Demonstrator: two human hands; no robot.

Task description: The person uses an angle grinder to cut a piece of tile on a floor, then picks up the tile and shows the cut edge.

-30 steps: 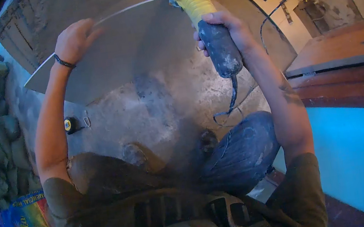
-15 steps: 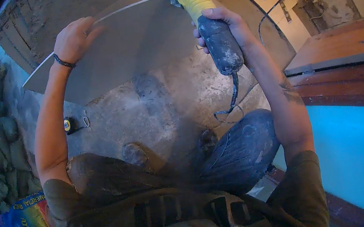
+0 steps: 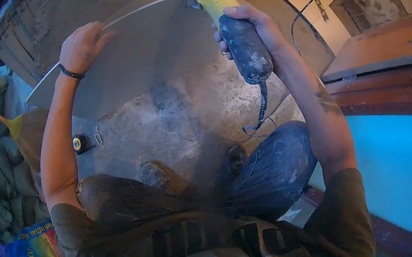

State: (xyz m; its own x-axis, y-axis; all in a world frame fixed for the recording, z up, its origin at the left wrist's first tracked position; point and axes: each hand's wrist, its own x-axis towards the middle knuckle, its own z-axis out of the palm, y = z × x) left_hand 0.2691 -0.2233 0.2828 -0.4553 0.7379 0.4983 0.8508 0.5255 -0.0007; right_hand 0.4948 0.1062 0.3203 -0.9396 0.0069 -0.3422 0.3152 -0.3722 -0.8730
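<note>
Moved: a broom (image 3: 30,132) came into view at left.
Angle grinder (image 3: 246,48): head at panel's (image 3: 154,52) far edge, long axis slanting back rightward.
Right hand (image 3: 255,19): closed around it.
Left hand (image 3: 82,47): same edge, farther left; grip unclear.

the grinder (image 3: 245,50) partly hides the right hand (image 3: 262,23).

grinder (image 3: 233,30) looks like ribbed yellow and dusty black plastic, board (image 3: 153,47) is smooth and matt, floor (image 3: 188,112) looks like rough, blotchy concrete, jeans (image 3: 281,165) are grimy denim lol
</note>
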